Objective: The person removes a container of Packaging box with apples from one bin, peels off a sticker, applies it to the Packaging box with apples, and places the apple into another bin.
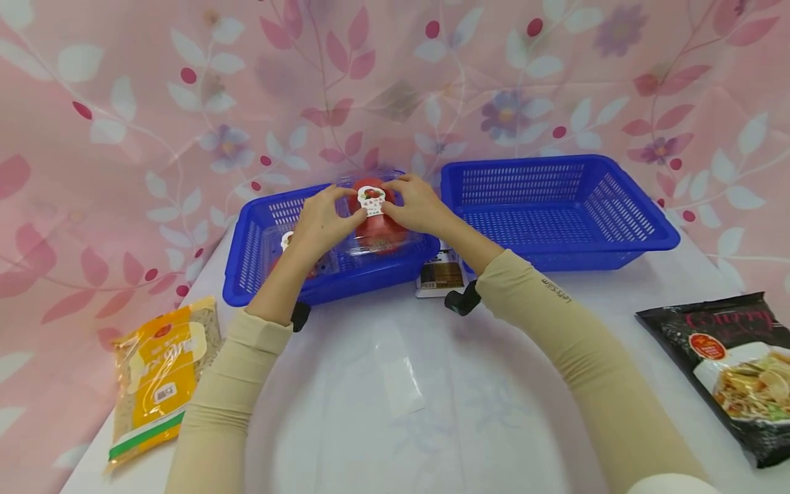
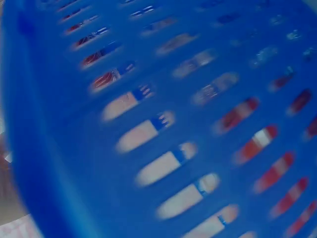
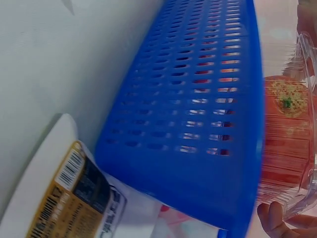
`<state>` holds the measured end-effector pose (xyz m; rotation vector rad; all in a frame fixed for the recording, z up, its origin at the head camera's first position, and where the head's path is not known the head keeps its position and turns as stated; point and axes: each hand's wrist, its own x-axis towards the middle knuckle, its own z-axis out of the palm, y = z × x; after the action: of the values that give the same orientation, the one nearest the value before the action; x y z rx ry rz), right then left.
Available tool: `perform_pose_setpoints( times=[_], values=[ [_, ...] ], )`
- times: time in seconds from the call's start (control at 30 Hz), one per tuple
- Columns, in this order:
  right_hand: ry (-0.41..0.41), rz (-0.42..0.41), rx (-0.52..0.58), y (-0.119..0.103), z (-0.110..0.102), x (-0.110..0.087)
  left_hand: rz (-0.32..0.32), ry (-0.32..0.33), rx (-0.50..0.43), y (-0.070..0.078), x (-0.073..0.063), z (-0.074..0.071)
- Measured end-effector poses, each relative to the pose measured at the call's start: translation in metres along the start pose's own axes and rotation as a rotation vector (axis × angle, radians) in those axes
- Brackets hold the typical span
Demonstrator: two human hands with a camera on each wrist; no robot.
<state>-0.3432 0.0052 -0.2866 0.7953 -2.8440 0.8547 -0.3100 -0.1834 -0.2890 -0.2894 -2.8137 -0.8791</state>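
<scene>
Both hands are at a clear plastic box of tomatoes (image 1: 379,237) with a white label, above the right part of the left blue basket (image 1: 364,281). My left hand (image 1: 324,216) holds it on the left, thumb beside the label. On the right, my right hand (image 1: 420,204) grips it with thumb and fingers near the label. Seen from the right wrist, the box (image 3: 287,134) stands past the basket's rim, with fingertips at its edge. A second tomato box (image 1: 271,250) lies inside the basket, partly behind the left arm. Basket wall (image 2: 74,139) fills the left wrist view.
To the right stands another blue basket (image 1: 531,223). A white package with a brown and black label (image 3: 74,193) lies between the baskets. A yellow bag (image 1: 163,374) is at the left, a black noodle bag (image 1: 734,370) at the right. A clear strip (image 1: 398,377) lies in front.
</scene>
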Motion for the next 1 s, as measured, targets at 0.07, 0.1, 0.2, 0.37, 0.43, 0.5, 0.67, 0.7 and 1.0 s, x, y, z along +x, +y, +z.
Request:
perform_pose_setpoints(
  times=[0.07, 0.1, 0.2, 0.37, 0.43, 0.5, 0.67, 0.7, 1.0],
  values=[
    [-0.009, -0.005, -0.014, 0.002, 0.004, 0.002, 0.008, -0.005, 0.011, -0.004, 0.001, 0.002],
    [-0.013, -0.007, -0.021, 0.003, 0.006, 0.002, 0.011, -0.006, 0.015, -0.006, 0.001, 0.003],
    [-0.016, -0.012, -0.035, 0.005, 0.011, 0.004, 0.015, -0.011, 0.013, -0.011, 0.001, 0.007],
    [-0.031, -0.009, -0.042, 0.007, 0.019, 0.004, 0.012, -0.021, 0.005, -0.020, 0.001, 0.013],
    [-0.041, -0.014, -0.045, 0.007, 0.022, 0.004, 0.003, -0.033, 0.002, -0.024, 0.000, 0.016],
    [-0.049, -0.017, -0.048, 0.008, 0.026, 0.005, -0.010, -0.050, 0.001, -0.027, -0.001, 0.019],
    [-0.060, -0.008, -0.045, 0.009, 0.039, 0.007, -0.038, -0.077, 0.006, -0.035, -0.002, 0.027],
    [-0.065, 0.000, -0.043, 0.009, 0.042, 0.008, -0.038, -0.080, 0.009, -0.037, -0.002, 0.028],
    [-0.082, 0.037, -0.017, 0.018, 0.058, 0.010, -0.012, -0.119, 0.038, -0.041, -0.002, 0.043]
  ],
)
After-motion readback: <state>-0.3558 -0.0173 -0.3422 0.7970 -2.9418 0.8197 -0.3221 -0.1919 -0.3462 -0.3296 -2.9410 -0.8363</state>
